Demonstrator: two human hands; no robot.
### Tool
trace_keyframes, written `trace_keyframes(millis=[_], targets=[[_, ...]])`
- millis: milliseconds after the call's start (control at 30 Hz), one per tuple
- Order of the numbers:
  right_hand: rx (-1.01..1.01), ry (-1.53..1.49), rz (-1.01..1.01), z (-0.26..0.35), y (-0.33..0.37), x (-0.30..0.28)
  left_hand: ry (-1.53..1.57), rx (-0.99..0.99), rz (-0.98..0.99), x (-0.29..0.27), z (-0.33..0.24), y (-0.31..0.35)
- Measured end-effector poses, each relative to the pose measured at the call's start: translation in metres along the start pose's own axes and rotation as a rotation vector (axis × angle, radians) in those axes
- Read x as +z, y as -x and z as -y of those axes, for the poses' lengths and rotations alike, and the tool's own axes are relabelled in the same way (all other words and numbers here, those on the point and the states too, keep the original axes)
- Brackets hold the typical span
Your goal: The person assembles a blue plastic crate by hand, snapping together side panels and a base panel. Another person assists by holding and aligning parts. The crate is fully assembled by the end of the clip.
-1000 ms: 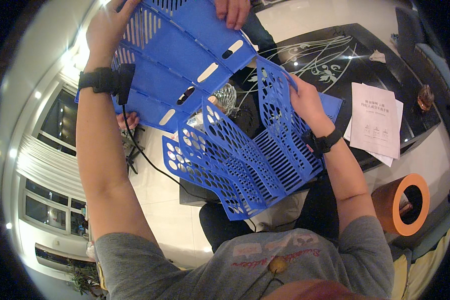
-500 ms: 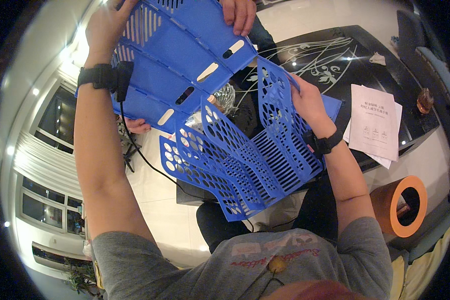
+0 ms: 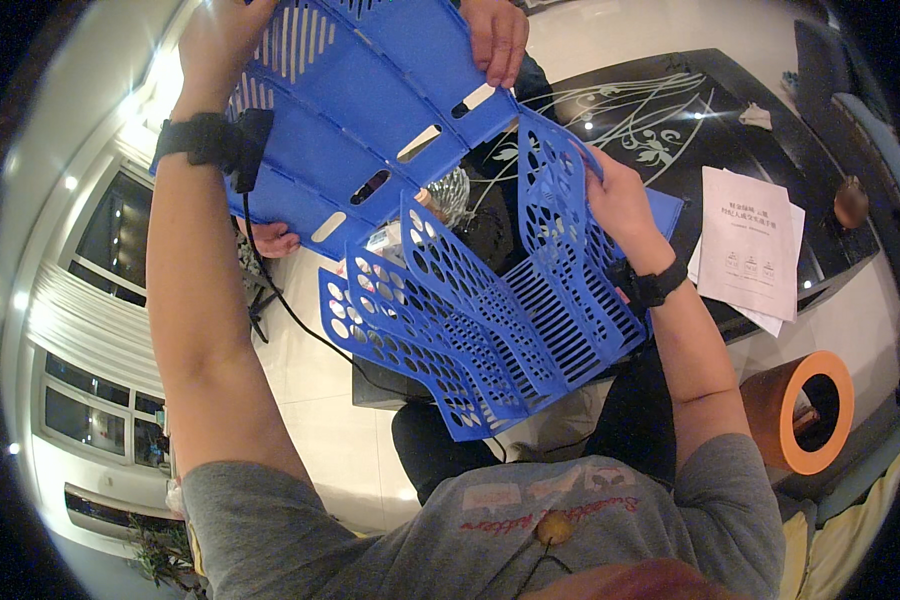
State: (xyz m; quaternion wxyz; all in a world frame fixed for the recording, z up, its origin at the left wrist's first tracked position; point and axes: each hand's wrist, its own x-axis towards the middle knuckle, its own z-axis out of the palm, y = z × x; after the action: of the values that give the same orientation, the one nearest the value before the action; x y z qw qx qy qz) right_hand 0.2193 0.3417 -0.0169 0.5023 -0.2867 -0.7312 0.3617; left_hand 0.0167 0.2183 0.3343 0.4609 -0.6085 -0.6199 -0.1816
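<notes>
- Head view, the only one: a blue rack (image 3: 505, 335) tilts above the near side of the black table (image 3: 820, 165); whether it rests there or on the wearer's legs (image 3: 435, 450) cannot be told.
- The right hand (image 3: 620, 200) grips the rack's rightmost divider near its top.
- The left hand (image 3: 220, 45) is raised at the far left of a blue panel (image 3: 365, 115); the frame's edge cuts off its fingers, so its grip cannot be told.
- A co-worker's hand (image 3: 497, 42) holds the panel's upper right edge; another hand (image 3: 272, 239), not the wearer's, is at its lower left.
- Progress, as judged: the rack's dividers stand raised from the slatted base, fanned apart; the panel spreads open behind their tops, its sections creased but not folded square. Whether any edges have engaged is unclear; lining up and seating the pieces looks undone.
- Room: the panel's slotted edge sits close to the dividers, leaving little slack there. Rightward, bare tabletop lies before the papers (image 3: 750, 245), with an orange bin (image 3: 770, 415) beyond the right forearm. A black cable (image 3: 247, 215) hangs from the left wrist, below the panel's left side.
</notes>
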Motion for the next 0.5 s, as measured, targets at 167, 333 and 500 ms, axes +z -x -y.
trace_keyframes(millis=[167, 333, 500], targets=[[-0.03, 0.029, -0.003, -0.002, -0.001, 0.002, 0.088, -0.146, -0.008, -0.006, 0.018, -0.011], [-0.023, 0.006, -0.001, -0.003, 0.0, 0.004, -0.028, -0.072, -0.018, 0.002, 0.02, -0.01], [0.012, 0.041, -0.003, -0.003, 0.0, 0.002, -0.031, 0.0, -0.027, 0.003, 0.016, -0.005]])
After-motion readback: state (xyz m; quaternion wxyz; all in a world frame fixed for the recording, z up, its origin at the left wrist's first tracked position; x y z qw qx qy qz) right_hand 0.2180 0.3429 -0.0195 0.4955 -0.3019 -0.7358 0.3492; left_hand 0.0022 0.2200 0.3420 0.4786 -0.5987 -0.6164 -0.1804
